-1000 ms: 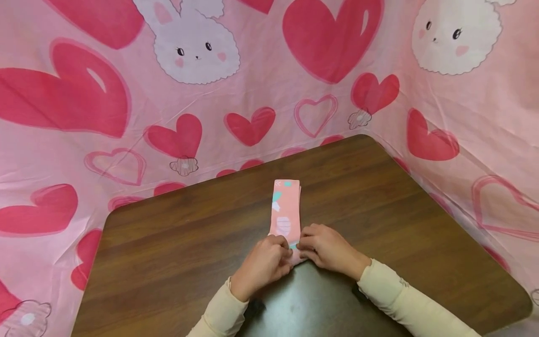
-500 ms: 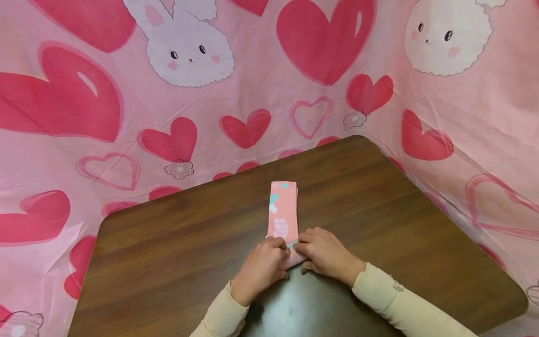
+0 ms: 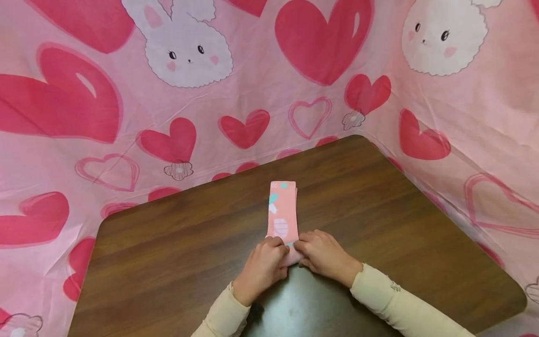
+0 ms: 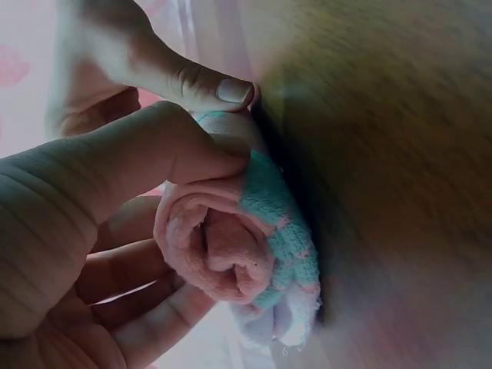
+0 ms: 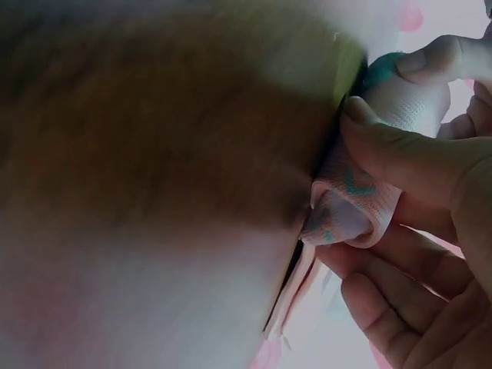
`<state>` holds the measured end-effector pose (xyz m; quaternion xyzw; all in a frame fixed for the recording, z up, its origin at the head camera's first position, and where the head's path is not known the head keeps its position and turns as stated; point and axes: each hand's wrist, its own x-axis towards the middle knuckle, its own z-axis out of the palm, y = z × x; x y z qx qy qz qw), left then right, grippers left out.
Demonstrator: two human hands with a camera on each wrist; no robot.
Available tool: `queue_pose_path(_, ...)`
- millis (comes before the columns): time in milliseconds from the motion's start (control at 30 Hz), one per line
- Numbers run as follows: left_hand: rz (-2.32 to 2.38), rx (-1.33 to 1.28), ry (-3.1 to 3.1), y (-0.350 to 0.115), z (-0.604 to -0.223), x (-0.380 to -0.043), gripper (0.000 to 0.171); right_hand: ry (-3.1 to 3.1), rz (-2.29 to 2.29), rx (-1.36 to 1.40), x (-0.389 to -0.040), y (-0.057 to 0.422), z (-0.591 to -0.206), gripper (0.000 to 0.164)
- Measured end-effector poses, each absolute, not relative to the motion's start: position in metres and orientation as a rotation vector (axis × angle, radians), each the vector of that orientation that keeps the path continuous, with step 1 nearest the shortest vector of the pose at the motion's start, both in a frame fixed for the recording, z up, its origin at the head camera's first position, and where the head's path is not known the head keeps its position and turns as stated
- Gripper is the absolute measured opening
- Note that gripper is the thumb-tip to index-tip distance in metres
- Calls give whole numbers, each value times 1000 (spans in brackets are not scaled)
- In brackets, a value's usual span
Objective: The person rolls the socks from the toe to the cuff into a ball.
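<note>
A pink sock (image 3: 284, 206) with teal and white patches lies lengthwise on the table, and a second layer shows along its right edge. Its near end is rolled up, and the coiled end of the roll (image 4: 219, 250) faces the left wrist camera. My left hand (image 3: 262, 263) grips the roll's left side, thumb on the near face and fingers round the other. On the right side my right hand (image 3: 326, 253) holds the same roll between thumb and curled fingers. The right wrist view shows the roll's other end (image 5: 346, 211) as an open fold. Both hands partly cover the roll.
The dark brown wooden table (image 3: 189, 243) has rounded corners and a glossy patch near its front. A pink cloth backdrop (image 3: 257, 70) with hearts and rabbit faces hangs behind it and on the right.
The right thumb has dropped away from the roll and come back against its near side. The left hand keeps its grip. The whole head view has shifted slightly.
</note>
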<state>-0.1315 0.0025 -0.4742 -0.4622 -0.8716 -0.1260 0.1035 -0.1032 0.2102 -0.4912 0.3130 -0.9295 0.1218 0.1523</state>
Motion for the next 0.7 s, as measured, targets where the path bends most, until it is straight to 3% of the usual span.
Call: queue_pose_path(700,-718,-1302,-2700,2,-470,-136,19,-2786,636,793,-96,214,-485,21)
